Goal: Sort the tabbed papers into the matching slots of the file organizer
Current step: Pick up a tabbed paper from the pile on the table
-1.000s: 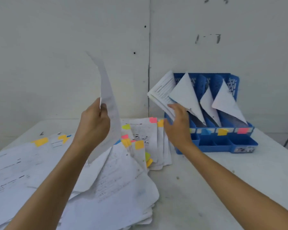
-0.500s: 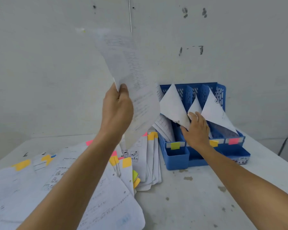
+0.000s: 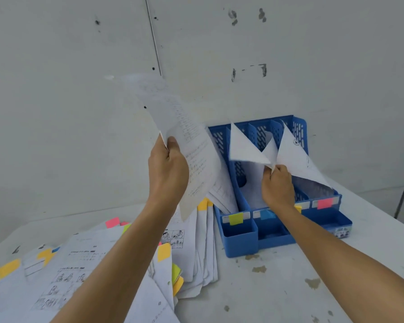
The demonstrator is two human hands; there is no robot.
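The left hand (image 3: 167, 169) was raised above the worktop (image 3: 278, 287), thumb and curled fingers gripping the left edge of a loose printed sheet (image 3: 191, 145). The sheet hung slanted. Its blurred top corner reached up in front of the wall (image 3: 56, 113), and its lower end drooped in front of the leftmost slot of the blue file organizer (image 3: 240, 241).

The organizer stood on the far right of the worktop, close against the wall, with four upright slots and shallow trays along its near side. Coloured labels ran along its front strip: a yellow-green label (image 3: 236, 218) on the left, then a blue label (image 3: 267, 214), an orange label (image 3: 297, 208) mostly hidden behind the right wrist, and a pink label (image 3: 324, 203) on the right.

The right hand (image 3: 278, 185) was at the middle slots, its fingertips pinching the low corner of the filed sheets (image 3: 245, 148). These sheets leaned over and stood out as white triangles above the slots. More filed paper sat in the leftmost slot behind the loose sheet.

A pile of tabbed papers (image 3: 79, 264) spread over the near left of the worktop, with yellow, pink and green tabs poking from its edges. Its right-hand sheets were fanned out just beside the organizer's left wall. The bare worktop near the organizer showed brownish stains.
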